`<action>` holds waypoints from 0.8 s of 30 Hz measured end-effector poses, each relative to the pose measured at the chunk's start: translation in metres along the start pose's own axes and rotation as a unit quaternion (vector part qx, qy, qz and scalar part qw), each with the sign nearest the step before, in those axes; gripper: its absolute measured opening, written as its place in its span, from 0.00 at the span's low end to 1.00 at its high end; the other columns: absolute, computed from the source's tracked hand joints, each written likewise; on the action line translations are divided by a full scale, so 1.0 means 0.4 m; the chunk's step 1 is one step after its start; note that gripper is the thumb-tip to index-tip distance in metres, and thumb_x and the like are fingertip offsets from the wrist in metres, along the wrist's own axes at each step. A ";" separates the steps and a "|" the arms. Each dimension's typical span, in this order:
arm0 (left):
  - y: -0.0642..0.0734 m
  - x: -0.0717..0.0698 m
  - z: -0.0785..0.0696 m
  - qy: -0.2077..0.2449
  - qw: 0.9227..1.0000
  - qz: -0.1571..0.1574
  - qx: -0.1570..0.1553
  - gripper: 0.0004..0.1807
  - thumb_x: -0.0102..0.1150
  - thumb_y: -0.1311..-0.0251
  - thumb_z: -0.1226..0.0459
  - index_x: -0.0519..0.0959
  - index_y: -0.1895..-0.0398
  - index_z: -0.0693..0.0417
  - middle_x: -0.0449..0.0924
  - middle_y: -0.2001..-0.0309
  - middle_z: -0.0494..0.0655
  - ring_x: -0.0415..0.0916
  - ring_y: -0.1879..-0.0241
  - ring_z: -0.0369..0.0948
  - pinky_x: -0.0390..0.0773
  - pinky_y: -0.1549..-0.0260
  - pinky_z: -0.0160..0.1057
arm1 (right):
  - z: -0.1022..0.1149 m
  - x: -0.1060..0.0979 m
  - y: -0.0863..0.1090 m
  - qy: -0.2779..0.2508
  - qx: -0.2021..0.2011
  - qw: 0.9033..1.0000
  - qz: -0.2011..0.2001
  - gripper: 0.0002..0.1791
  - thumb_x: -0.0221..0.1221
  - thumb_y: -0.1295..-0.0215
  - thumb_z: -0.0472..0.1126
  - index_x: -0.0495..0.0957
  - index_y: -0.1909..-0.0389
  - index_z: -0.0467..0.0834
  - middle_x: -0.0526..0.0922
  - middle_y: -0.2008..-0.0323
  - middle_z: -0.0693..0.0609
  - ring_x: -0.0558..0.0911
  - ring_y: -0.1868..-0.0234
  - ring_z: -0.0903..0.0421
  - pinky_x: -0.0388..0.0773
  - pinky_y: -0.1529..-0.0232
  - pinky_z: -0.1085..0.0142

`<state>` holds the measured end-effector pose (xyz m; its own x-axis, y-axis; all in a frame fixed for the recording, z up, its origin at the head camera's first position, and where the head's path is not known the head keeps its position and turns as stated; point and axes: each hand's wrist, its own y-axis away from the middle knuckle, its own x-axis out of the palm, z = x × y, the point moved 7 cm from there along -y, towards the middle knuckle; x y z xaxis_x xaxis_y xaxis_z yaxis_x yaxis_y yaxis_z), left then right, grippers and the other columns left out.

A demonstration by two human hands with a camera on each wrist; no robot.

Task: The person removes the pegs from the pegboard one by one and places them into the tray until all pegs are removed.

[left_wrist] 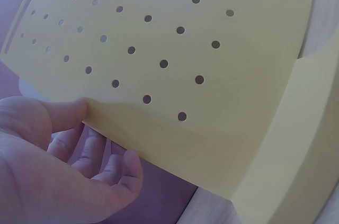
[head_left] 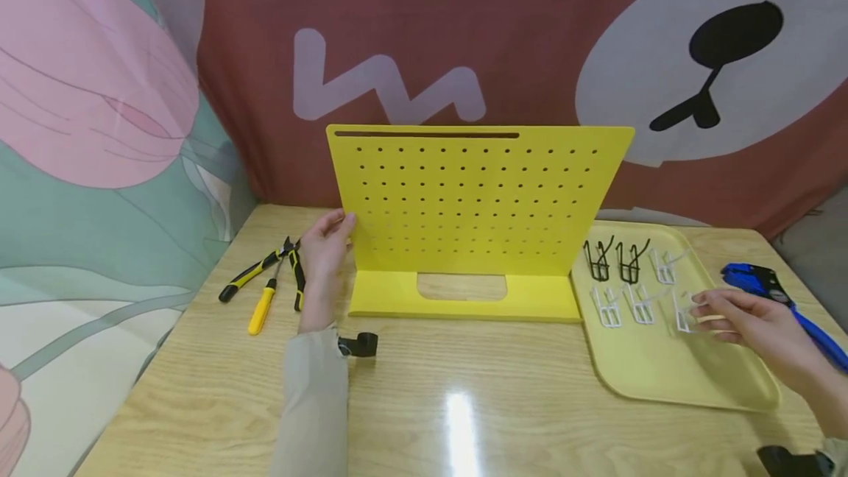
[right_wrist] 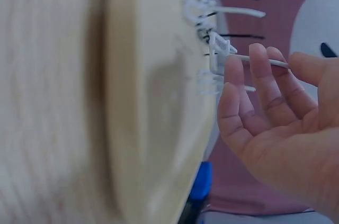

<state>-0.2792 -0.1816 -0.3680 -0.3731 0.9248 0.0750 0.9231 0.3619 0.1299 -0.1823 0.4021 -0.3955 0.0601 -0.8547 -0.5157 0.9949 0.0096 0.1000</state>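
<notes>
A yellow pegboard (head_left: 464,205) stands upright on its flat base on the table. At its left edge my left hand (head_left: 326,249) holds it; in the left wrist view the thumb (left_wrist: 69,114) lies on the front face and the fingers go behind the edge. Over the tray, my right hand (head_left: 762,326) pinches a white wire pegboard hook (head_left: 682,313) by its prong, as the right wrist view shows with the hook's frame (right_wrist: 214,54) facing away from the palm. Several more hooks, black hooks (head_left: 629,263) and white hooks (head_left: 608,308), lie in rows on the tray.
The pale yellow tray (head_left: 662,377) sits right of the pegboard. Blue-handled pliers (head_left: 811,326) lie beyond its right edge. On the left are yellow-and-black pliers (head_left: 252,276) and a yellow screwdriver (head_left: 263,309). Behind the table hangs a printed cloth (head_left: 397,20).
</notes>
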 end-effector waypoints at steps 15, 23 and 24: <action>0.002 0.016 0.007 0.010 1.000 0.002 0.004 0.18 0.61 0.37 0.62 0.77 0.45 0.59 0.77 0.50 0.48 0.72 0.56 0.37 0.74 0.51 0.44 | -0.065 -0.004 0.004 -0.066 0.035 0.997 0.010 0.13 0.47 0.25 0.47 0.79 0.61 0.64 0.82 0.66 0.69 0.85 0.67 0.64 0.81 0.70 0.68; 0.004 0.000 0.014 -0.028 0.999 0.023 0.008 0.23 0.60 0.36 0.58 0.75 0.40 0.58 0.75 0.43 0.50 0.72 0.48 0.40 0.75 0.49 0.42 | -0.046 0.011 -0.004 0.035 0.020 0.999 -0.022 0.16 0.46 0.24 0.49 0.65 0.39 0.53 0.82 0.70 0.62 0.81 0.72 0.63 0.78 0.73 0.68; 0.006 -0.003 0.011 -0.038 0.999 0.034 0.013 0.25 0.60 0.35 0.57 0.74 0.39 0.58 0.74 0.42 0.51 0.72 0.46 0.42 0.74 0.48 0.43 | -0.031 0.011 -0.001 0.071 0.009 0.997 -0.044 0.21 0.46 0.25 0.49 0.62 0.36 0.47 0.82 0.71 0.58 0.79 0.73 0.66 0.76 0.74 0.68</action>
<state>-0.2762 -0.1812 -0.3723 -0.3021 0.9532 0.0069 0.9486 0.2999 0.1010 -0.1814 0.4049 -0.4083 -0.0145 -0.7703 -0.6375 0.9954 -0.0717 0.0640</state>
